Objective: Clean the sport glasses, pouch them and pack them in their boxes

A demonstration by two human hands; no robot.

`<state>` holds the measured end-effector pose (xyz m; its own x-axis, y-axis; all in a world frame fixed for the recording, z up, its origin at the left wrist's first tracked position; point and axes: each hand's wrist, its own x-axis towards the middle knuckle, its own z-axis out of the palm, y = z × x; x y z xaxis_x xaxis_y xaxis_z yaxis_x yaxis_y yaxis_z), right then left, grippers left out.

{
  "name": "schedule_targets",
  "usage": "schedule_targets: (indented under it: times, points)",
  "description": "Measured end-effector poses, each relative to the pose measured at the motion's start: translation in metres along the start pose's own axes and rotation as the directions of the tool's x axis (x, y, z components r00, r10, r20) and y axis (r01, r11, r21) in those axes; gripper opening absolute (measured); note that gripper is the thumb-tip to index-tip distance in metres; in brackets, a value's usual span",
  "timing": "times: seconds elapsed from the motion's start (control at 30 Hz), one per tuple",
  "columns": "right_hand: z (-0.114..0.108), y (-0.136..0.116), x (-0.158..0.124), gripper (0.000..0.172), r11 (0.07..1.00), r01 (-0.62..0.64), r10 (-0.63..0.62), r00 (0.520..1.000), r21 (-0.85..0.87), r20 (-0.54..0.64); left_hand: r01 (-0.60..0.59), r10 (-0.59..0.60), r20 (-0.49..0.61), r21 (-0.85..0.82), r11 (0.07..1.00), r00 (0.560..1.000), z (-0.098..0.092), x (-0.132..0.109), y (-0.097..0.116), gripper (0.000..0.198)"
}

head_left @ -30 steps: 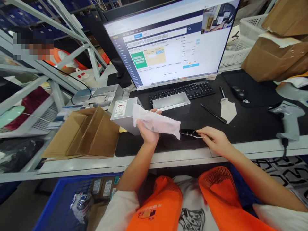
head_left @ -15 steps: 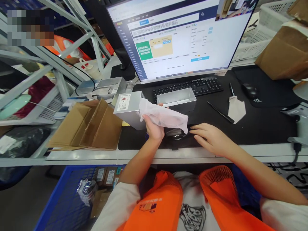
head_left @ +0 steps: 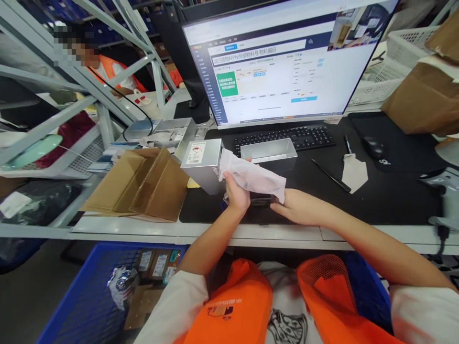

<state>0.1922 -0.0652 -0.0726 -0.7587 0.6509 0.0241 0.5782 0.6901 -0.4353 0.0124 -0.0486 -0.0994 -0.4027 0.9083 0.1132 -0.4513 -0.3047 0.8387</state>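
My left hand point(head_left: 238, 193) is closed around a soft white pouch point(head_left: 258, 177), which slants down to the right above the desk. At the pouch's lower end is my right hand point(head_left: 301, 206), its fingers curled in and partly hidden behind it. A dark, glossy item point(head_left: 261, 201) lies beneath the pouch by the right thumb; I cannot make out its kind. Left of the pouch stands a silver box point(head_left: 206, 167) with a white label. An open silver box part point(head_left: 268, 152) lies behind the pouch, in front of the keyboard point(head_left: 311, 137).
An open cardboard box point(head_left: 143, 186) sits at the left. A monitor point(head_left: 279, 71) rises behind the keyboard. To the right lie a black pen point(head_left: 332, 176), a paper piece point(head_left: 354, 173) and a mouse point(head_left: 373, 147). A blue crate point(head_left: 75, 291) is below the desk. A person sits beyond the frame at left.
My right hand has moved left to the pouch's lower end, and its fingers have gone partly behind it. My left hand keeps hold of the pouch. The camera view has shifted slightly.
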Motion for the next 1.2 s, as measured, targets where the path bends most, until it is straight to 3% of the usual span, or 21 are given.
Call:
schedule_targets:
  times: [0.17, 0.3, 0.37, 0.4, 0.47, 0.53, 0.57, 0.7, 0.8, 0.93, 1.03, 1.13, 1.2]
  points:
    - [0.006, -0.010, -0.044, 0.040, 0.948, 0.084, -0.132, 0.981, -0.307, -0.140, -0.016, 0.016, 0.000, -0.065, 0.998, 1.000, -0.001, -0.002, 0.000, 0.082]
    - [0.004, 0.006, -0.070, 0.030, 0.967, 0.153, -0.182, 0.975, -0.205, -0.127, -0.025, 0.028, 0.038, -0.082, 0.996, 0.999, -0.002, -0.004, 0.000, 0.080]
    - [0.002, 0.018, -0.075, 0.026, 0.977, 0.137, -0.175, 0.953, -0.166, -0.247, -0.034, 0.037, 0.036, -0.084, 0.996, 0.999, -0.002, -0.004, -0.001, 0.078]
    - [0.002, 0.023, -0.075, 0.033, 0.981, 0.103, -0.151, 0.937, -0.164, -0.314, -0.033, 0.036, 0.035, -0.087, 0.996, 0.999, -0.002, -0.004, -0.001, 0.078]
    - [0.004, 0.029, -0.068, 0.072, 0.985, 0.025, -0.085, 0.929, -0.168, -0.360, -0.025, 0.028, 0.030, -0.096, 0.995, 0.999, -0.003, -0.003, -0.003, 0.079]
    - [0.007, 0.031, -0.055, 0.110, 0.986, -0.036, -0.012, 0.959, -0.165, -0.281, -0.019, 0.021, 0.016, -0.096, 0.995, 1.000, -0.003, -0.002, -0.005, 0.080]
    - [0.009, 0.032, -0.048, 0.115, 0.987, -0.047, 0.008, 0.969, -0.153, -0.246, -0.022, 0.022, 0.002, -0.093, 0.995, 1.000, -0.002, -0.001, -0.005, 0.081]
    - [0.010, 0.037, -0.031, 0.101, 0.996, -0.041, 0.016, 0.952, -0.076, -0.305, -0.097, 0.094, -0.031, -0.086, 0.992, 0.995, -0.003, 0.002, 0.001, 0.079]
    - [0.006, 0.045, -0.039, 0.100, 0.997, -0.054, 0.028, 0.922, -0.055, -0.387, -0.135, 0.139, 0.043, -0.077, 0.988, 0.989, -0.006, 0.002, 0.011, 0.085]
    - [0.000, 0.065, -0.073, 0.094, 0.975, -0.217, 0.168, 0.857, -0.045, -0.487, -0.157, 0.161, 0.139, -0.039, 0.987, 0.977, -0.012, -0.002, 0.018, 0.093]
    - [-0.010, 0.084, -0.109, 0.086, 0.931, -0.360, 0.254, 0.758, -0.062, -0.600, -0.207, 0.199, 0.215, 0.019, 0.978, 0.956, -0.014, -0.007, 0.014, 0.090]
    - [-0.032, 0.095, -0.135, 0.077, 0.891, -0.443, 0.230, 0.628, -0.099, -0.743, -0.226, 0.187, 0.360, 0.070, 0.971, 0.914, -0.014, -0.014, 0.006, 0.084]
    - [-0.053, 0.095, -0.133, 0.074, 0.890, -0.439, 0.174, 0.580, -0.125, -0.796, -0.204, 0.136, 0.470, 0.097, 0.974, 0.872, -0.015, -0.020, -0.001, 0.082]
